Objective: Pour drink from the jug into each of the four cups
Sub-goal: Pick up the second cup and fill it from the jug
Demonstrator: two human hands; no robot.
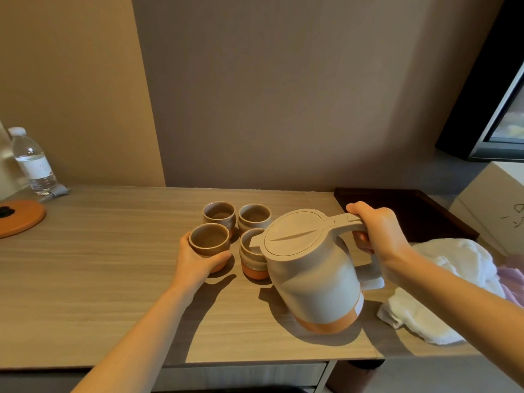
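A beige jug (312, 268) with an orange base and a closed lid hangs tilted to the left above the table. My right hand (377, 231) grips its handle. The jug's spout lies over the rim of the near right cup (251, 265), which it partly hides. My left hand (198, 256) wraps around the near left cup (209, 239), which stands on the table. Two more cups, the far left cup (219, 214) and the far right cup (254, 217), stand just behind. All cups are grey-brown with orange bottoms. No liquid stream is visible.
A wooden table (99, 265) bears everything. A water bottle (31, 163) and an orange round base (19, 218) sit at far left. A white cloth (442, 290) lies at right, a dark tray (411, 211) behind it, a white box (493, 205) beyond.
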